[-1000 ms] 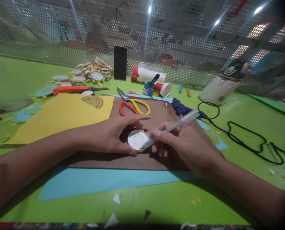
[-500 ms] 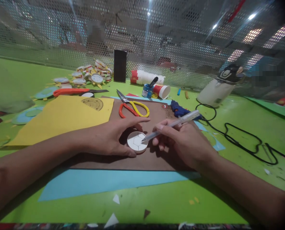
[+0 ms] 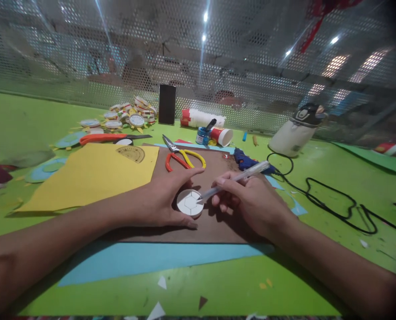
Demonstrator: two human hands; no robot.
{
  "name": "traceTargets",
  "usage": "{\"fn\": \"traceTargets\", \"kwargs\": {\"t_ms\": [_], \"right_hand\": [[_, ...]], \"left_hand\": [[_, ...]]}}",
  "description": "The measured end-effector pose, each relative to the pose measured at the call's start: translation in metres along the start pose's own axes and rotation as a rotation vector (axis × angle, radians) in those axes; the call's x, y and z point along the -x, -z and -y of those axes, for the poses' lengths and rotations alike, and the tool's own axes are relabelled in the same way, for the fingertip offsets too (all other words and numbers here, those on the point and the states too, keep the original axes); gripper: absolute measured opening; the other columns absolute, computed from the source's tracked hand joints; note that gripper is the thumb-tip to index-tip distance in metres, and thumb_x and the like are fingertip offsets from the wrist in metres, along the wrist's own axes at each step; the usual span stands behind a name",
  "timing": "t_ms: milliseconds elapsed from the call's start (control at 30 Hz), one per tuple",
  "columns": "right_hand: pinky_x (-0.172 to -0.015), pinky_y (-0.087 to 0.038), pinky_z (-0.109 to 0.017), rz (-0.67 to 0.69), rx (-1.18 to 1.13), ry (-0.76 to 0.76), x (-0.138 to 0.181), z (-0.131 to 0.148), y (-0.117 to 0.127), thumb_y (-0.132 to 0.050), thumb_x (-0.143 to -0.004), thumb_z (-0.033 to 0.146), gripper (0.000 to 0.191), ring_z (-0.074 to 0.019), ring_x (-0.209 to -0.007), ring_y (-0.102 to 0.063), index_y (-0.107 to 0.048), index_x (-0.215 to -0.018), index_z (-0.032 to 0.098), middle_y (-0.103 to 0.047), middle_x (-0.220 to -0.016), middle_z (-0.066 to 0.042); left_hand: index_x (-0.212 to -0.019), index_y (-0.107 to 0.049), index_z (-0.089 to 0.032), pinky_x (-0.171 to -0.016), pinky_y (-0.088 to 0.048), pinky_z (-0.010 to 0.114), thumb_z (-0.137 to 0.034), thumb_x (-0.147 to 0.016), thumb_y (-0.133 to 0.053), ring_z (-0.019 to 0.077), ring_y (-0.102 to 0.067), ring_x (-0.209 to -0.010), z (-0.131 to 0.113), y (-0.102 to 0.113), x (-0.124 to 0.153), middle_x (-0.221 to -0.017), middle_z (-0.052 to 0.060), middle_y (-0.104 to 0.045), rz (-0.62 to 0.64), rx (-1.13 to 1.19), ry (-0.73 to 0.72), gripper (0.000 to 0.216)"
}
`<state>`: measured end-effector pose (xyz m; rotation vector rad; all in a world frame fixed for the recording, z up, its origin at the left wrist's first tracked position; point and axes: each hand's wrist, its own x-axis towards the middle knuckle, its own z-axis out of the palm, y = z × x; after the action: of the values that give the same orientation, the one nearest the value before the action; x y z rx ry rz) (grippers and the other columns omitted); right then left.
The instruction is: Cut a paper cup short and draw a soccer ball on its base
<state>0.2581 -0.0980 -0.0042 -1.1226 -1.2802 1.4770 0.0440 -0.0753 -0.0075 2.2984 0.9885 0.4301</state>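
A round white paper disc [image 3: 187, 207] with a thin rim lies on the brown board, a hexagon and short lines drawn on its face. Around its left side curls my left hand [image 3: 161, 202], thumb along the near edge, other fingers partly hidden behind it. Between the fingers of my right hand [image 3: 247, 195] is a clear-barrelled pen [image 3: 251, 172], its tip on the right part of the disc. Just beyond my left hand lie scissors [image 3: 184, 156] with one red and one yellow handle.
Yellow paper [image 3: 94, 178] bears a protractor [image 3: 131, 154]; an orange-handled cutter [image 3: 108, 138] lies behind. Farther back are small decorated discs [image 3: 136, 120], a phone [image 3: 167, 104], paper cups [image 3: 201, 118] and an ink jar [image 3: 203, 136]. Right are a glue gun [image 3: 247, 161], black cord [image 3: 338, 218] and bottle [image 3: 294, 133].
The view has tilted up slightly, so the table things sit lower in the picture. My left thumb reaches a little farther along the disc's near edge. The pen tip stays at its right side.
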Motion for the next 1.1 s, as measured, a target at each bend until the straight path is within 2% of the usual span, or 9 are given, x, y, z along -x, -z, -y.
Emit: {"fn": "traceTargets", "kwargs": {"t_ms": [133,467,600,867,1100], "right_hand": [[-0.046,-0.049,-0.020,-0.021,0.016,0.000,-0.001,0.001,0.001,-0.067,-0.082,0.032,0.020,-0.0086,-0.047,-0.055,-0.062,-0.073,0.014,-0.067,-0.059,-0.002],[-0.043,-0.045,-0.017,0.021,0.073,0.019,-0.005,-0.002,0.005,-0.064,-0.084,0.028,0.021,-0.0078,-0.044,-0.056,-0.062,-0.068,0.015,-0.068,-0.056,-0.003],[-0.042,-0.044,-0.018,0.038,0.050,0.027,-0.004,-0.001,0.004,-0.064,-0.083,0.026,0.019,-0.0084,-0.042,-0.057,-0.063,-0.068,0.015,-0.068,-0.056,-0.002],[-0.042,-0.046,-0.019,0.039,0.068,0.023,-0.002,0.000,0.002,-0.062,-0.083,0.023,0.017,-0.0087,-0.043,-0.057,-0.063,-0.068,0.015,-0.067,-0.056,-0.002],[-0.043,-0.044,-0.018,0.052,0.081,0.006,-0.002,-0.001,0.003,-0.063,-0.084,0.024,0.016,-0.0087,-0.044,-0.058,-0.062,-0.070,0.016,-0.067,-0.056,-0.001]], "left_hand": [[-0.149,-0.023,-0.025,-0.098,-0.044,0.047,-0.044,-0.067,-0.079,0.0318,-0.055,-0.118,0.001,0.001,-0.001,-0.131,0.015,-0.055,-0.001,0.025,0.010,0.101],[-0.151,-0.020,-0.027,-0.104,-0.041,0.048,-0.041,-0.068,-0.078,0.0317,-0.050,-0.125,0.006,0.000,0.000,-0.142,0.015,-0.048,-0.002,0.013,-0.019,0.102],[-0.151,-0.020,-0.024,-0.102,-0.042,0.047,-0.041,-0.069,-0.077,0.0318,-0.051,-0.124,0.006,0.001,0.000,-0.136,0.014,-0.051,-0.002,0.009,-0.060,0.101],[-0.150,-0.021,-0.024,-0.099,-0.044,0.040,-0.032,-0.076,-0.071,0.0254,-0.056,-0.115,0.008,0.004,0.000,-0.126,0.009,-0.058,0.013,0.026,-0.112,0.090],[-0.150,-0.021,-0.026,-0.101,-0.043,0.038,-0.030,-0.082,-0.062,0.0244,-0.056,-0.119,0.011,0.003,0.001,-0.133,0.006,-0.058,0.027,0.035,-0.145,0.080]]}}
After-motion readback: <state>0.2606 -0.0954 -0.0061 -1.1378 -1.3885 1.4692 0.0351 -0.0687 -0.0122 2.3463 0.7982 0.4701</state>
